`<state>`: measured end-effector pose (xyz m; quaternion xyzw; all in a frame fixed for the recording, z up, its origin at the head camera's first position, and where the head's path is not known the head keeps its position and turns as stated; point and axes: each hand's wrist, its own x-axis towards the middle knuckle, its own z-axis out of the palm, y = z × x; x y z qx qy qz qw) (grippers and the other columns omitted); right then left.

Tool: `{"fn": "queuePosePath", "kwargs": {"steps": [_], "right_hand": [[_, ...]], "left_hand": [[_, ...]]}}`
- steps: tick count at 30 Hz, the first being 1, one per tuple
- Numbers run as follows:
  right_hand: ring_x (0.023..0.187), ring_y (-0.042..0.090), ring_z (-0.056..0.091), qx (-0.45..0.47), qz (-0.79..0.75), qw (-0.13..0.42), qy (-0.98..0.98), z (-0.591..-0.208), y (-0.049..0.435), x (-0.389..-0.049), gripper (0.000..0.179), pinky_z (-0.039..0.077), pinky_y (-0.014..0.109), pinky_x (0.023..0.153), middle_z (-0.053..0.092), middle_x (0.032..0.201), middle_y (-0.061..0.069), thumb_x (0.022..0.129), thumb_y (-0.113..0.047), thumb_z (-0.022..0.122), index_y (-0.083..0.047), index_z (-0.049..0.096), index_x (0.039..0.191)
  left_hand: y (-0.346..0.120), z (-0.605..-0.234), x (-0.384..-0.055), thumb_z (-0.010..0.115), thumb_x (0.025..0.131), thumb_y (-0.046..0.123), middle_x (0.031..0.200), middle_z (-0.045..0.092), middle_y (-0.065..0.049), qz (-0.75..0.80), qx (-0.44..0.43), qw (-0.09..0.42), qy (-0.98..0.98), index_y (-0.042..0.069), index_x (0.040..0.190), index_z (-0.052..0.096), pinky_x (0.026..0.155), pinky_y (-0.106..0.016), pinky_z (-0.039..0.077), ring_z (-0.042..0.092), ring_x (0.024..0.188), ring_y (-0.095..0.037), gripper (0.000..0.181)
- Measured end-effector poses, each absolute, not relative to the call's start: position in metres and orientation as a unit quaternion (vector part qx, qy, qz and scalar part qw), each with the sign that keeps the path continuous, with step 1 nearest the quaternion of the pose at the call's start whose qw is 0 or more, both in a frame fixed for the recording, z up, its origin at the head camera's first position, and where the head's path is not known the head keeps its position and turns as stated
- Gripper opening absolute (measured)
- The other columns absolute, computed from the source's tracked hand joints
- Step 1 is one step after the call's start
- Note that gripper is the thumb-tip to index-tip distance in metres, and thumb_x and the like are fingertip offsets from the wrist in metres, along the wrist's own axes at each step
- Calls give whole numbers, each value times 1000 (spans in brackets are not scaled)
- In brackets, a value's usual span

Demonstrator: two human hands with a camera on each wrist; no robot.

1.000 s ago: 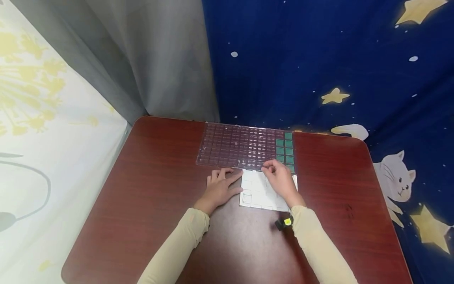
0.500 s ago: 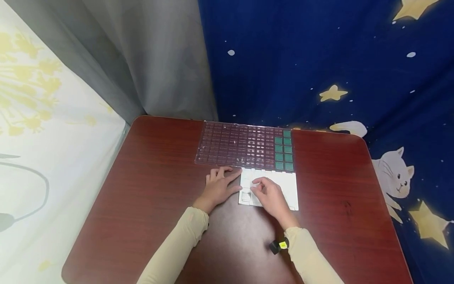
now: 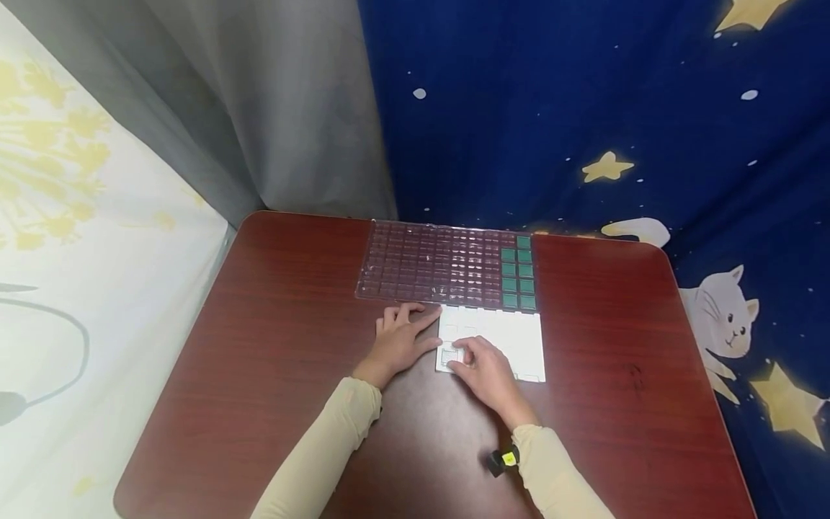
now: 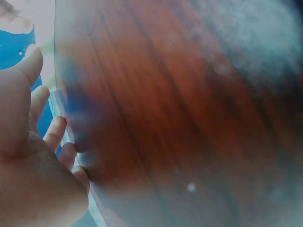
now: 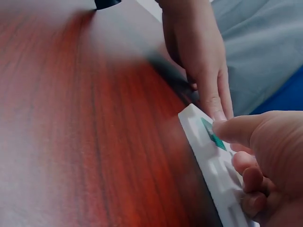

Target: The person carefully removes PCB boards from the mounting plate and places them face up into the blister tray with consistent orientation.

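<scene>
In the head view a white rectangular tray (image 3: 519,349) with shallow square recesses lies on the table. At its near left corner sits a small square chip (image 3: 449,355) with a grid on its face. It appears green in the right wrist view, where the chip (image 5: 214,134) lies at the tray's corner. My right hand (image 3: 486,375) bends over that corner and pinches the chip between thumb and index finger; the index fingertip is hidden in the right wrist view. My left hand (image 3: 397,342) rests with fingers spread, thumb and index finger touching the tray's left edge.
Beyond the white tray lies a clear plastic tray (image 3: 415,259) of many small pockets, with several green squares (image 3: 517,270) in its right columns. A black wrist camera (image 3: 498,461) hangs below the right wrist. Curtains (image 3: 311,130) stand behind the dark red table (image 3: 279,346).
My right hand has moved left and toward me, from the clear tray's near edge across the white tray to its near left corner. The left hand stays at the tray's left edge.
</scene>
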<state>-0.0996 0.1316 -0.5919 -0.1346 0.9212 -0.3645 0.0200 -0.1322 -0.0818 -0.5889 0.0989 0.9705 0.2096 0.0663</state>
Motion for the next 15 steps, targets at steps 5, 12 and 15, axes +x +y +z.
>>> {"fn": "queuePosePath", "kwargs": {"steps": [5, 12, 15], "right_hand": [[70, 7, 46, -132, -356, 3, 925, -594, 130, -97, 33, 41, 24, 67, 54, 79, -7, 85, -28, 84, -18, 73, 115], [70, 7, 46, -129, -351, 7, 928, -595, 130, -98, 36, 41, 24, 68, 55, 79, -6, 83, -29, 86, -20, 74, 116], [70, 7, 46, -134, -342, 7, 930, -596, 130, -99, 37, 41, 25, 68, 55, 79, -6, 83, -30, 86, -21, 74, 116]], "left_hand": [[-82, -590, -132, 56, 96, 63, 155, 41, -3, 206, 98, 70, 971, 46, 153, 41, 97, -50, 32, 35, 133, -33, 61], [-81, -589, -132, 55, 96, 64, 156, 41, -2, 209, 94, 73, 971, 46, 153, 41, 98, -49, 31, 35, 133, -32, 61], [-81, -589, -132, 56, 96, 64, 156, 41, -2, 209, 94, 73, 971, 46, 153, 41, 98, -49, 31, 35, 132, -32, 62]]}}
